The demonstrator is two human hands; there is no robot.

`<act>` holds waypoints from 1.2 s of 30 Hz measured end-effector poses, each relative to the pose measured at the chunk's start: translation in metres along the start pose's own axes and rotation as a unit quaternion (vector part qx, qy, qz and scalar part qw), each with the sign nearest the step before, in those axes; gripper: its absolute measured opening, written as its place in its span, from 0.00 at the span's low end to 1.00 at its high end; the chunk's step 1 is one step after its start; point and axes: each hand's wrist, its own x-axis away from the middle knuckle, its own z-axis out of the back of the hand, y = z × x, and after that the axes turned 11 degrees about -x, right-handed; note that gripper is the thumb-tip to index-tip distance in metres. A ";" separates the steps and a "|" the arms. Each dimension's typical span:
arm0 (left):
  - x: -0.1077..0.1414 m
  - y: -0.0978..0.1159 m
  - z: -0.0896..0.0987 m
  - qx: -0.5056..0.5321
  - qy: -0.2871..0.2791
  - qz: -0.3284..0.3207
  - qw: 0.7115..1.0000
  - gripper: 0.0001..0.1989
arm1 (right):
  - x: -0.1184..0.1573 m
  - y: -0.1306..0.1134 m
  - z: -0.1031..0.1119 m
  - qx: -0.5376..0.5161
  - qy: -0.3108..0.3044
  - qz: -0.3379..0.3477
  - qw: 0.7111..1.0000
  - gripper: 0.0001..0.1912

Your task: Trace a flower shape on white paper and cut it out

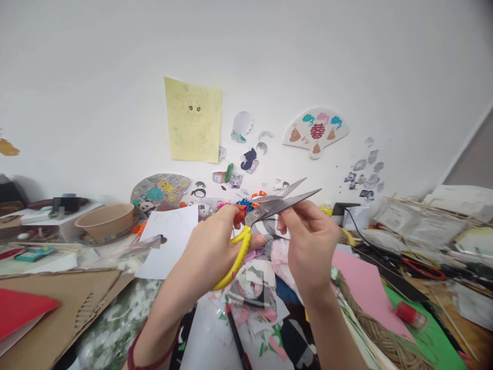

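My left hand (210, 252) is closed through the handles of a pair of scissors (269, 207), one handle yellow, the other orange-red. The metal blades stand apart and point to the right. By the lower blade, the fingers of my right hand (313, 239) are drawn together in a pinch. Whether they grip the blade or something small, I cannot make out. Below both hands lie paper scraps and clear plastic pieces (252, 290), with a black and red pen (235, 336) among them.
Cardboard (57, 313) and a red sheet (23, 313) lie at left, near a round tan bowl (106, 222). A pink sheet (360, 282), twine (370, 324) and a red spool (410, 314) are at right. Behind, a yellow drawing (192, 121) hangs on the wall.
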 end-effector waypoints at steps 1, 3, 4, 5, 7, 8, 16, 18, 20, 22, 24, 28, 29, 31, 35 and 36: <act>0.000 0.000 0.000 -0.002 -0.004 -0.001 1.000 0.11 | 0.000 0.000 0.000 0.002 0.001 0.000 1.000 0.04; 0.002 -0.001 0.001 -0.007 -0.008 -0.008 1.000 0.13 | -0.001 -0.002 0.000 0.011 0.003 -0.001 1.000 0.04; 0.002 -0.002 0.002 -0.010 -0.010 -0.013 1.000 0.14 | -0.001 -0.002 0.001 0.017 0.003 -0.002 1.000 0.04; 0.003 -0.002 0.003 -0.013 -0.014 -0.016 1.000 0.15 | -0.002 -0.002 0.001 0.023 0.002 -0.002 1.000 0.05; 0.003 -0.004 0.005 -0.014 -0.023 -0.019 0.999 0.15 | -0.004 -0.003 0.002 0.029 0.000 0.005 1.000 0.05; 0.003 -0.005 0.006 -0.015 -0.026 -0.020 0.999 0.15 | -0.005 -0.003 0.003 0.030 -0.001 0.011 1.000 0.04; 0.005 -0.025 0.014 -0.040 -0.053 -0.029 0.997 0.14 | -0.010 -0.007 0.009 0.022 0.018 0.003 1.000 0.04; 0.006 -0.030 0.017 -0.033 -0.057 -0.037 0.997 0.15 | -0.010 -0.008 0.010 0.010 0.019 -0.003 1.000 0.04; 0.006 -0.032 0.019 -0.018 -0.053 -0.052 0.997 0.16 | -0.011 -0.007 0.009 0.002 0.019 -0.007 1.000 0.04; 0.007 -0.033 0.020 -0.002 -0.050 -0.063 0.997 0.17 | -0.011 -0.006 0.009 0.000 0.021 -0.010 1.000 0.05; 0.006 -0.033 0.019 0.008 -0.052 -0.068 0.996 0.17 | -0.012 -0.006 0.009 0.001 0.029 -0.016 0.999 0.06; 0.005 -0.034 0.018 0.022 -0.068 -0.074 0.995 0.18 | -0.013 -0.005 0.010 -0.002 0.032 -0.029 0.999 0.07; 0.005 -0.034 0.018 0.027 -0.073 -0.076 0.994 0.18 | -0.013 -0.005 0.010 -0.004 0.032 -0.029 0.999 0.07; 0.004 -0.035 0.018 0.039 -0.083 -0.082 0.992 0.19 | -0.014 -0.004 0.010 -0.007 0.032 -0.028 0.999 0.07; 0.003 -0.036 0.019 0.057 -0.097 -0.089 0.990 0.20 | -0.015 -0.003 0.010 -0.007 0.037 -0.037 0.999 0.07; 0.002 -0.036 0.019 0.060 -0.100 -0.092 0.989 0.20 | -0.015 -0.002 0.011 -0.007 0.040 -0.040 0.998 0.07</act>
